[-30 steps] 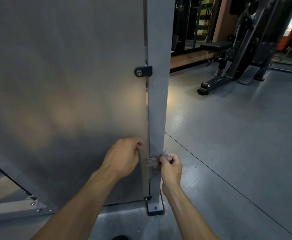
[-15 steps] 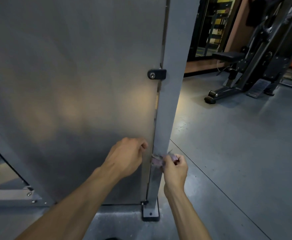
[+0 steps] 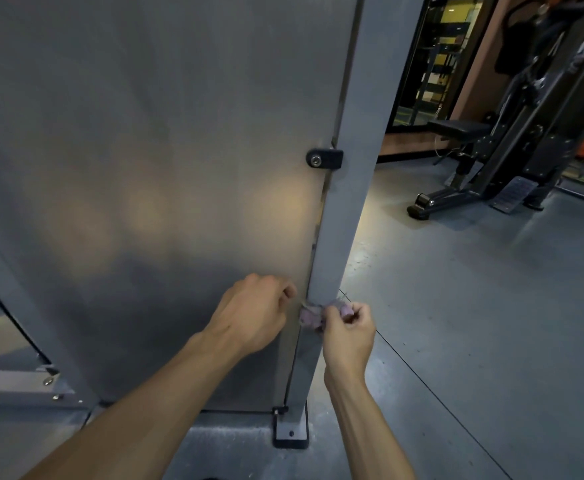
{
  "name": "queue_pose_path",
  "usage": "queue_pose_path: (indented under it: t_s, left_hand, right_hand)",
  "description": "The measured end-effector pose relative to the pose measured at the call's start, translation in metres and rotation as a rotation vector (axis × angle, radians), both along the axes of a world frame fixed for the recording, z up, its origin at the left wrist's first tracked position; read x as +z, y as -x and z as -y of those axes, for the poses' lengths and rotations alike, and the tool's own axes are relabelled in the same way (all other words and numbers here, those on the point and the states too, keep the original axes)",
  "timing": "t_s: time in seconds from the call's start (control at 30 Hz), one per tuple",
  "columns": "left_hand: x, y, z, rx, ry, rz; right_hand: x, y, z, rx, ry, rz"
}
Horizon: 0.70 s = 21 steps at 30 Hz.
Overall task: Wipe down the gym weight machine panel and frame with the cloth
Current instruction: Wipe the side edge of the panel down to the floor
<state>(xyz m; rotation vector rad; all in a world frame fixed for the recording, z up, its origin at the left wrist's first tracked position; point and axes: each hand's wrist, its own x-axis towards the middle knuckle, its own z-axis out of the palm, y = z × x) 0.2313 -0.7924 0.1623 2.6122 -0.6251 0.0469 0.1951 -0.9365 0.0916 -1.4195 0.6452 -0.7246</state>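
- Shifted rightward in view since a second ago: frame post [image 3: 349,188] and both hands; grip itself unchanged.
- Right hand [image 3: 347,336] pinching small purple cloth [image 3: 313,315], wadded against post's lower front face.
- Left hand [image 3: 254,315] at 9 o'clock from cloth, fingers curled by panel [image 3: 152,174] edge; holding anything: cannot tell.
- Post's long axis running 12–6 o'clock; unwiped length mostly toward 12.
- Right hand nearer post, so likely the wiping one.

A panel [image 3: 152,174] stands left of an upright post [image 3: 349,188], a latch [image 3: 324,159] bridging them. Two hands flank the post low down, left hand [image 3: 254,317] before the panel, right hand [image 3: 347,336] with a cloth [image 3: 311,314] against the post. A weight machine [image 3: 512,147] stands behind, right.
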Motion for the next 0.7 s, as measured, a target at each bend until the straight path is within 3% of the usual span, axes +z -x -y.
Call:
queue_pose_path:
  t_s: [0.17, 0.27, 0.47, 0.7]
  left_hand:
    - [0.01, 0.004, 0.002, 0.02, 0.061, 0.032]
    - [0.017, 0.007, 0.002, 0.049, 0.169, 0.028]
    - [0.025, 0.013, -0.001, 0.05, 0.252, 0.037]
    - [0.034, 0.01, -0.005, 0.032, 0.354, 0.09]
  right_hand:
    - [0.06, -0.011, 0.008, 0.015, 0.05, 0.157]
    - [0.052, -0.001, 0.006, 0.01, 0.102, 0.041]
    - [0.034, 0.003, 0.005, 0.067, -0.089, -0.138]
    - [0.127, -0.013, 0.007, 0.092, -0.161, 0.277]
